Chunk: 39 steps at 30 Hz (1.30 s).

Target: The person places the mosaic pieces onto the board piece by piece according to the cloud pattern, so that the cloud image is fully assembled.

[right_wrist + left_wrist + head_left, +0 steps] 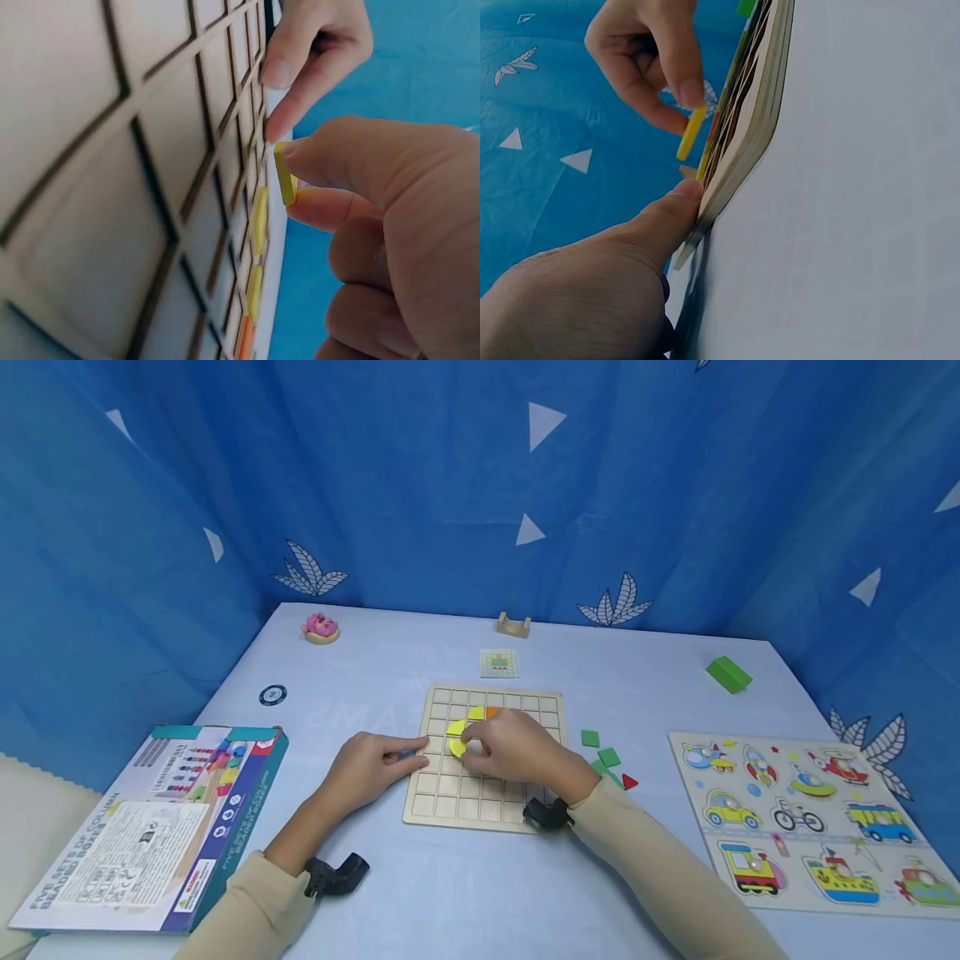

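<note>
Yellow tile [284, 175]: thin, flat, curved edge, held just above the grid board [486, 756] near its left side. Right hand [512, 746] fingers pinch it. Left hand [367, 767] fingers, relaxed, press the board's left edge on the surface [465, 893]. Two yellow pieces [466, 719] already seated.

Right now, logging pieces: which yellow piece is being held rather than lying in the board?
The yellow piece nearest the person, pinched by the right hand; the others lie flat.
</note>
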Each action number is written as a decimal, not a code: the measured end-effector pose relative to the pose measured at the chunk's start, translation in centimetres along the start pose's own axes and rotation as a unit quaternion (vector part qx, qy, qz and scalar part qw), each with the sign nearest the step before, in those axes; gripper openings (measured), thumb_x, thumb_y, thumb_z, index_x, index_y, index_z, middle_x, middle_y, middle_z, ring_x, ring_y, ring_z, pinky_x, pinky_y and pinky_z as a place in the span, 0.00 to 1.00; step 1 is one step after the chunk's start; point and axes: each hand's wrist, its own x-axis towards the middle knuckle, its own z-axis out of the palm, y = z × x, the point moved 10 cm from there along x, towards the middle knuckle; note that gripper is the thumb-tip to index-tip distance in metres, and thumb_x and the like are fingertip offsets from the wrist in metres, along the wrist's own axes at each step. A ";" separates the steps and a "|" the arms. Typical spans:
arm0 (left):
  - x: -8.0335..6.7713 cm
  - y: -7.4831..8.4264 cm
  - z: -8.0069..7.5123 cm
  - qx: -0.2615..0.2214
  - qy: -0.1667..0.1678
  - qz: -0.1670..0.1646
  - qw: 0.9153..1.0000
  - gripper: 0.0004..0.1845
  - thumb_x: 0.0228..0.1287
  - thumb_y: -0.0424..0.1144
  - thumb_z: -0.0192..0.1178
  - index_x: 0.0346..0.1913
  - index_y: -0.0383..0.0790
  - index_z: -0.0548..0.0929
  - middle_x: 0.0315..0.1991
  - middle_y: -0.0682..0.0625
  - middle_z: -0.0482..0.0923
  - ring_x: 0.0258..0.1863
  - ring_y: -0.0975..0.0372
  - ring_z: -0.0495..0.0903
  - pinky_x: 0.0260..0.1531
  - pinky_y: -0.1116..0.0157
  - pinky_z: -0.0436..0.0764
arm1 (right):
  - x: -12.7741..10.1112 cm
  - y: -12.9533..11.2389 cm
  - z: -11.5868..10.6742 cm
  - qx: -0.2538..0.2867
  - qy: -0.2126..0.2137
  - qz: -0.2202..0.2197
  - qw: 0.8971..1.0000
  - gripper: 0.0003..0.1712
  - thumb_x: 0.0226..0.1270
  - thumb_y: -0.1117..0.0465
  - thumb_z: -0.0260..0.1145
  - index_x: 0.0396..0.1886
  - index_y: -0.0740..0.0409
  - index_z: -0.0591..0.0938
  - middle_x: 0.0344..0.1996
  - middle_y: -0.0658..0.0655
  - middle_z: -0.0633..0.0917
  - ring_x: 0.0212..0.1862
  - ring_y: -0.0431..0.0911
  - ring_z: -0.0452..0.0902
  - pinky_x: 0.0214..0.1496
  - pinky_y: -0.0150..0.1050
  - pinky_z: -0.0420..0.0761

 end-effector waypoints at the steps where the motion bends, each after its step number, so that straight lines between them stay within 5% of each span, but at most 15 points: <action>1: 0.0 0.0 0.0 -0.002 0.000 0.000 1.000 0.20 0.62 0.53 0.73 0.56 0.53 0.89 0.11 0.61 0.65 0.14 0.66 0.61 0.18 0.67 0.61 | 0.1 0.2 0.1 0.002 0.001 0.002 1.000 0.13 0.68 0.52 0.70 0.47 0.50 0.91 0.11 0.39 0.72 0.16 0.33 0.65 0.22 0.30 0.65; 31: 0.0 0.1 -0.2 0.000 0.002 0.002 1.000 0.21 0.62 0.53 0.73 0.56 0.52 0.89 0.10 0.62 0.65 0.13 0.67 0.61 0.18 0.67 0.60 | 0.7 0.1 0.9 -0.040 0.020 -0.017 0.999 0.13 0.72 0.53 0.68 0.51 0.50 0.90 0.21 0.42 0.83 0.21 0.33 0.69 0.28 0.31 0.72; 39: 0.0 0.0 -0.1 -0.002 0.000 -0.003 1.000 0.20 0.63 0.53 0.72 0.56 0.52 0.89 0.11 0.61 0.64 0.13 0.67 0.61 0.18 0.67 0.61 | -1.1 1.6 -3.5 -0.025 0.075 0.024 0.997 0.22 0.71 0.55 0.70 0.63 0.50 0.84 0.11 0.41 0.69 0.16 0.36 0.62 0.21 0.33 0.63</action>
